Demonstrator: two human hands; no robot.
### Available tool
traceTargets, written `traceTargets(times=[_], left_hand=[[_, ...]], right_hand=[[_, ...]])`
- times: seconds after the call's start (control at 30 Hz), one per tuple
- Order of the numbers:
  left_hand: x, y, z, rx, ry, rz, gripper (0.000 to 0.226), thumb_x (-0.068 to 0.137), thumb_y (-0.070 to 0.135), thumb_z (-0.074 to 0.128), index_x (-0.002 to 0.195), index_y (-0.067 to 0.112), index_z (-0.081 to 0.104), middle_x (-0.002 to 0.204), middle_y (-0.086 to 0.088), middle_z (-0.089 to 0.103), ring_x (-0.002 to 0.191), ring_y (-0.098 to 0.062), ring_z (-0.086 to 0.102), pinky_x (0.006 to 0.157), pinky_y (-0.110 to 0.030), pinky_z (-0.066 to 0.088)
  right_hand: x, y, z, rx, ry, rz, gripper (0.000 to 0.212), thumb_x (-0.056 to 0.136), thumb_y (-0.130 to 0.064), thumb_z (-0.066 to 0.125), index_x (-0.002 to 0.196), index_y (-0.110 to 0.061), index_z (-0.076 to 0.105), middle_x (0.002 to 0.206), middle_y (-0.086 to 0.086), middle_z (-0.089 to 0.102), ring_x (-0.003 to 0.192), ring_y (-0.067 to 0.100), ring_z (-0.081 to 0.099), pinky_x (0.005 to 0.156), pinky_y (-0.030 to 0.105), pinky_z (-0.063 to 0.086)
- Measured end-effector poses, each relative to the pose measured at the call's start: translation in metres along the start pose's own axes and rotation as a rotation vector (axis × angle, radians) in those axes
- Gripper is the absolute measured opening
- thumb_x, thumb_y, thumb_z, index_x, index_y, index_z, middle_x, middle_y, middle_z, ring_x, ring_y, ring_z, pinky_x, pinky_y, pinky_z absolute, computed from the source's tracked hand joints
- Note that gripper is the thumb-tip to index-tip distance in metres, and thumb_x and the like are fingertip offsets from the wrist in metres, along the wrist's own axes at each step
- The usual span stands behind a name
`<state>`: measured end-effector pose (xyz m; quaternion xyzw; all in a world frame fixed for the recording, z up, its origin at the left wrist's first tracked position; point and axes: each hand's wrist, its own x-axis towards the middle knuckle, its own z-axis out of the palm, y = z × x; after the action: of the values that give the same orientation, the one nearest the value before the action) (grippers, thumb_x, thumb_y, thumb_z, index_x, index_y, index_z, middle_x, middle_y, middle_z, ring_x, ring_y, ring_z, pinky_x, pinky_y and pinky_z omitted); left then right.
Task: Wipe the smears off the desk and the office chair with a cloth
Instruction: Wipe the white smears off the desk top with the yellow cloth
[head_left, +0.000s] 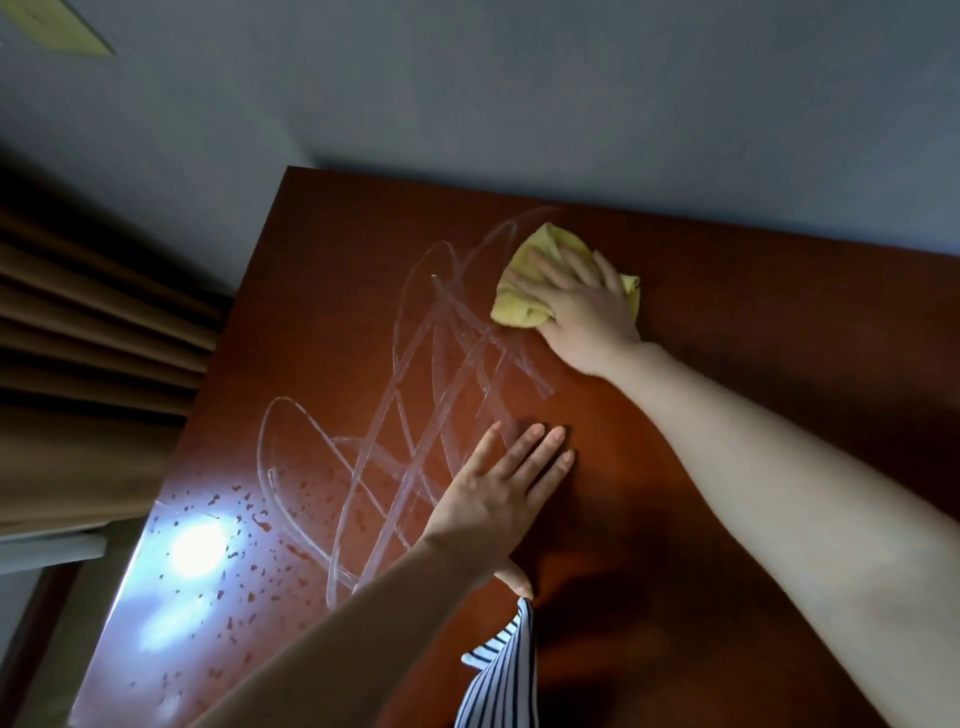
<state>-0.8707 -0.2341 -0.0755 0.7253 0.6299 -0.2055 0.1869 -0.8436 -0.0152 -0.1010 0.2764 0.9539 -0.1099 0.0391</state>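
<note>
While left hand (498, 499) lies flat on the desk (779, 338), right hand (582, 306) — fingers spread — presses the cloth (519, 306).

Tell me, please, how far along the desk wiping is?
Barely started. Nothing looks wiped yet: looping smears cover the desk, with droplets near its left edge. In hand: the right hand presses the yellow cloth at the smears' far end; the left hand rests flat. Left: those smears; the chair isn't in view.

Dim, glare on desk (727, 338), perhaps slightly soft
</note>
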Motion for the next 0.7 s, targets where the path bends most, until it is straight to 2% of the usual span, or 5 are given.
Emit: traceTargets(times=[0.13, 0.27, 0.37, 0.6, 0.7], left_hand=[[0.0, 0.0, -0.003, 0.035, -0.004, -0.005, 0.139, 0.062, 0.081, 0.058, 0.132, 0.016, -0.042, 0.138, -0.006, -0.049, 0.137, -0.023, -0.033, 0.095, -0.047, -0.036], [-0.001, 0.0, -0.004, 0.07, -0.009, -0.011, 0.136, 0.063, 0.083, 0.055, 0.133, 0.017, -0.041, 0.148, -0.005, -0.038, 0.143, -0.024, -0.023, 0.097, -0.047, -0.033], [-0.003, -0.001, -0.003, 0.09, -0.005, -0.006, 0.133, 0.064, 0.085, 0.05, 0.133, 0.016, -0.039, 0.152, -0.006, -0.032, 0.14, -0.024, -0.028, 0.101, -0.048, -0.028], [-0.006, 0.001, -0.005, 0.07, 0.013, 0.014, 0.138, 0.062, 0.086, 0.05, 0.124, 0.016, -0.051, 0.135, -0.006, -0.053, 0.128, -0.024, -0.04, 0.102, -0.048, -0.027], [-0.006, 0.001, -0.004, 0.068, 0.003, 0.018, 0.137, 0.062, 0.087, 0.048, 0.122, 0.015, -0.053, 0.131, -0.006, -0.055, 0.124, -0.024, -0.044, 0.104, -0.049, -0.026]], right_hand=[[-0.045, -0.007, 0.007, 0.007, -0.025, -0.162, 0.057, 0.092, -0.036, 0.047, 0.143, -0.046, 0.027, 0.156, -0.011, 0.019, 0.146, 0.017, 0.009, 0.116, 0.039, 0.0], [-0.087, -0.004, 0.011, 0.019, 0.008, -0.218, 0.059, 0.087, -0.031, 0.056, 0.142, -0.039, 0.037, 0.154, -0.008, 0.029, 0.144, 0.02, 0.019, 0.117, 0.042, 0.007], [-0.122, 0.001, 0.013, 0.015, 0.07, -0.188, 0.059, 0.084, -0.029, 0.064, 0.14, -0.032, 0.044, 0.15, -0.003, 0.037, 0.14, 0.024, 0.03, 0.115, 0.047, 0.019], [-0.178, 0.033, 0.01, -0.044, 0.117, -0.022, 0.065, 0.077, -0.019, 0.069, 0.138, -0.027, 0.048, 0.146, -0.002, 0.044, 0.135, 0.025, 0.039, 0.105, 0.047, 0.036], [-0.179, 0.047, 0.005, -0.059, 0.121, 0.074, 0.069, 0.076, -0.016, 0.071, 0.139, -0.028, 0.047, 0.146, -0.003, 0.043, 0.135, 0.025, 0.039, 0.102, 0.047, 0.036]])
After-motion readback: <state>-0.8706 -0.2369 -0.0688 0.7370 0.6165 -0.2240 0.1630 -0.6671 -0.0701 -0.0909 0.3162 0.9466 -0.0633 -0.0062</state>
